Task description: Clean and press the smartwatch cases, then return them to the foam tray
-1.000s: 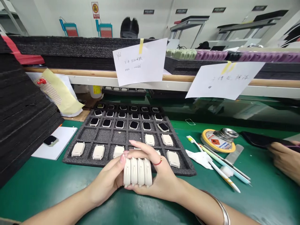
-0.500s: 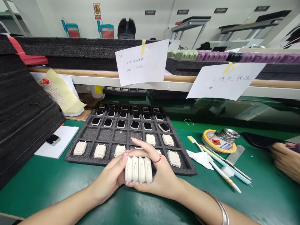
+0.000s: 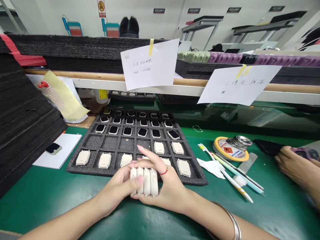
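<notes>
Several cream watch cases (image 3: 148, 181) stand side by side in a stack between my hands, in front of the foam tray. My right hand (image 3: 166, 186) wraps round the stack from the right, its index finger raised above. From the left, my left hand (image 3: 122, 186) grips the same stack, its thumb lying across the side of the cases. The black foam tray (image 3: 112, 143) holds watches with dark screens in its back rows and cream cases face down in its front rows. Some compartments of the second row from the front have no case.
At left, a green watch (image 3: 53, 148) lies on white paper (image 3: 66, 145) beside stacked black foam (image 3: 27, 120). On the right are a toothbrush (image 3: 237, 186), a tape roll (image 3: 231, 149), a metal pot (image 3: 241, 141) and another person's hands (image 3: 292, 165).
My left thumb has moved down from the top of the stack onto its side. The other person's hands have come further into view with a purple case. The whole view has shifted slightly.
</notes>
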`<action>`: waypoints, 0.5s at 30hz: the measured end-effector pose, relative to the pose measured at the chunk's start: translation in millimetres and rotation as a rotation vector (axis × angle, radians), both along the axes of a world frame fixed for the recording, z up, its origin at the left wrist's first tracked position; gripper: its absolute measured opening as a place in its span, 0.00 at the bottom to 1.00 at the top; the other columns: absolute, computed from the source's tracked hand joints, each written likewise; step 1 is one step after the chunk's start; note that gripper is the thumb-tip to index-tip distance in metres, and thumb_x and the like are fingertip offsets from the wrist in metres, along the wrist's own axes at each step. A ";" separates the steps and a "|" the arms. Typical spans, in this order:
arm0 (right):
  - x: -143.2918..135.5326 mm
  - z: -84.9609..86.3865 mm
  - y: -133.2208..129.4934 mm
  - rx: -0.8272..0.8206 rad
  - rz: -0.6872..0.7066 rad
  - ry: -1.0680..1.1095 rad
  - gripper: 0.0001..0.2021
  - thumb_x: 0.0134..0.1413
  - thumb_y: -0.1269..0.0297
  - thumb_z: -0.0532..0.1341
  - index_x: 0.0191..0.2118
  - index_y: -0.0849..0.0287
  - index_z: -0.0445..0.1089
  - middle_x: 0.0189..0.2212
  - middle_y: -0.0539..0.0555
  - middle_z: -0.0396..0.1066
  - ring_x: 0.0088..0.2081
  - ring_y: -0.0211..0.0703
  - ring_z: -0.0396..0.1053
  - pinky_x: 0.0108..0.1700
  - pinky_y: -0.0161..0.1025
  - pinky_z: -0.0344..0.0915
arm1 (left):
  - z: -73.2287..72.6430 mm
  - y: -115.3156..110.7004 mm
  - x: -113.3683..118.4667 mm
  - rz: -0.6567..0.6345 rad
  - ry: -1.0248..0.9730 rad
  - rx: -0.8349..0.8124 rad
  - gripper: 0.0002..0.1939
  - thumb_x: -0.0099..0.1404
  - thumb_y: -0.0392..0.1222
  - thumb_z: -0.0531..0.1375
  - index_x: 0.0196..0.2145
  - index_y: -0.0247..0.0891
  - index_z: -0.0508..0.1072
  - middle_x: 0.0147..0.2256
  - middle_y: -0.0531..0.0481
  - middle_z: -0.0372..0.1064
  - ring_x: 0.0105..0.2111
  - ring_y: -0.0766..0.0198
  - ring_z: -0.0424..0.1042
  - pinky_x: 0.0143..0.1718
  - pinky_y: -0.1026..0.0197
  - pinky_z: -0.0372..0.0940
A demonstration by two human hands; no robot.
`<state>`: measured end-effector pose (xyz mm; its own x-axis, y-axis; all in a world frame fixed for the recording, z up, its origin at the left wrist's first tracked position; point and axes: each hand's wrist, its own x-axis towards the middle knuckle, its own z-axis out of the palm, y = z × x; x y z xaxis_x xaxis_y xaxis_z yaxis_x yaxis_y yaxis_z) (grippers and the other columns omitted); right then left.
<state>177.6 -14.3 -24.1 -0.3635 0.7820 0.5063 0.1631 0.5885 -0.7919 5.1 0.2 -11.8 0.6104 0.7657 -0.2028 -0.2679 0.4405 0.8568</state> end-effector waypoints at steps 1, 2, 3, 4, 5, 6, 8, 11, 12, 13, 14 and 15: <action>-0.7 -0.6 -0.5 0.007 0.013 -0.011 0.50 0.49 0.69 0.71 0.71 0.48 0.42 0.50 0.53 0.75 0.55 0.46 0.71 0.58 0.42 0.67 | -1.7 0.2 0.3 -0.006 0.050 0.069 0.23 0.51 0.51 0.74 0.41 0.37 0.77 0.34 0.51 0.72 0.35 0.62 0.70 0.37 0.64 0.65; -1.4 -1.1 -0.8 0.021 0.029 -0.026 0.49 0.51 0.69 0.70 0.71 0.49 0.41 0.51 0.53 0.75 0.56 0.47 0.71 0.58 0.43 0.67 | -3.3 0.0 0.7 0.000 0.098 0.133 0.24 0.48 0.48 0.76 0.40 0.37 0.76 0.35 0.51 0.72 0.36 0.61 0.70 0.38 0.62 0.65; -2.0 -1.6 -1.0 0.039 0.047 -0.049 0.48 0.53 0.69 0.68 0.72 0.49 0.39 0.52 0.54 0.74 0.56 0.47 0.70 0.59 0.44 0.67 | -4.7 -0.5 1.3 0.016 0.141 0.181 0.26 0.46 0.46 0.77 0.40 0.37 0.76 0.35 0.51 0.72 0.37 0.59 0.70 0.40 0.61 0.66; -2.4 -1.8 -1.0 0.061 0.061 -0.083 0.47 0.56 0.69 0.67 0.72 0.49 0.37 0.54 0.55 0.73 0.58 0.48 0.69 0.60 0.46 0.66 | -5.5 -1.4 1.9 0.039 0.178 0.210 0.26 0.45 0.45 0.77 0.40 0.37 0.76 0.36 0.50 0.72 0.38 0.57 0.71 0.40 0.59 0.66; -2.7 -1.6 -0.8 0.093 0.065 -0.119 0.46 0.58 0.68 0.66 0.72 0.48 0.36 0.55 0.56 0.72 0.59 0.49 0.67 0.61 0.47 0.65 | -5.7 -2.7 2.3 0.065 0.211 0.225 0.26 0.44 0.45 0.77 0.40 0.37 0.75 0.36 0.49 0.73 0.38 0.56 0.71 0.40 0.58 0.67; -2.7 -1.1 -0.7 0.133 0.064 -0.153 0.46 0.59 0.67 0.66 0.72 0.48 0.35 0.57 0.56 0.70 0.61 0.50 0.65 0.63 0.49 0.62 | -5.2 -4.1 2.5 0.092 0.245 0.234 0.25 0.44 0.45 0.76 0.39 0.37 0.75 0.36 0.49 0.74 0.38 0.55 0.72 0.39 0.57 0.68; -1.6 1.5 -0.5 0.185 0.066 -0.178 0.48 0.57 0.63 0.68 0.72 0.46 0.35 0.60 0.57 0.66 0.64 0.53 0.60 0.67 0.53 0.55 | -2.6 -6.8 1.7 0.132 0.317 0.274 0.24 0.45 0.44 0.76 0.39 0.37 0.76 0.36 0.48 0.75 0.37 0.55 0.73 0.39 0.56 0.69; 2.2 6.8 -0.8 0.065 0.107 -0.038 0.50 0.52 0.46 0.69 0.72 0.47 0.39 0.63 0.60 0.61 0.64 0.56 0.60 0.67 0.55 0.54 | 2.5 -9.2 -1.8 0.161 0.388 0.418 0.24 0.48 0.44 0.75 0.42 0.40 0.77 0.41 0.47 0.77 0.43 0.52 0.74 0.45 0.55 0.69; 3.5 8.0 -1.0 -0.022 0.111 0.035 0.47 0.54 0.41 0.65 0.71 0.48 0.41 0.63 0.61 0.61 0.64 0.56 0.60 0.66 0.54 0.56 | 3.8 -9.6 -3.3 0.163 0.406 0.471 0.23 0.49 0.44 0.75 0.43 0.41 0.77 0.44 0.47 0.78 0.45 0.51 0.74 0.47 0.55 0.69; 4.5 8.6 -1.0 -0.113 0.099 0.111 0.43 0.57 0.38 0.60 0.71 0.49 0.45 0.61 0.60 0.62 0.63 0.55 0.61 0.66 0.53 0.57 | 4.7 -9.8 -4.6 0.159 0.423 0.516 0.23 0.50 0.45 0.75 0.44 0.42 0.77 0.45 0.46 0.78 0.47 0.50 0.74 0.48 0.55 0.68; 5.1 8.5 -0.8 -0.197 0.079 0.181 0.39 0.60 0.36 0.56 0.69 0.49 0.48 0.60 0.60 0.64 0.62 0.54 0.62 0.65 0.53 0.57 | 5.4 -10.0 -5.7 0.153 0.441 0.550 0.22 0.51 0.45 0.74 0.44 0.43 0.78 0.46 0.46 0.78 0.47 0.50 0.75 0.48 0.55 0.69; 5.3 7.8 -0.6 -0.275 0.060 0.240 0.35 0.62 0.36 0.53 0.68 0.49 0.51 0.58 0.59 0.66 0.62 0.53 0.63 0.65 0.53 0.56 | 5.9 -10.1 -6.6 0.151 0.454 0.580 0.21 0.52 0.45 0.74 0.44 0.43 0.78 0.46 0.46 0.78 0.47 0.50 0.75 0.48 0.55 0.69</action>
<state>182.8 -14.8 -16.3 -0.3090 0.8818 0.3562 -0.0745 0.3509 -0.9334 -1.4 -10.0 -6.0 0.4425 0.8953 0.0519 0.1456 -0.1288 0.9809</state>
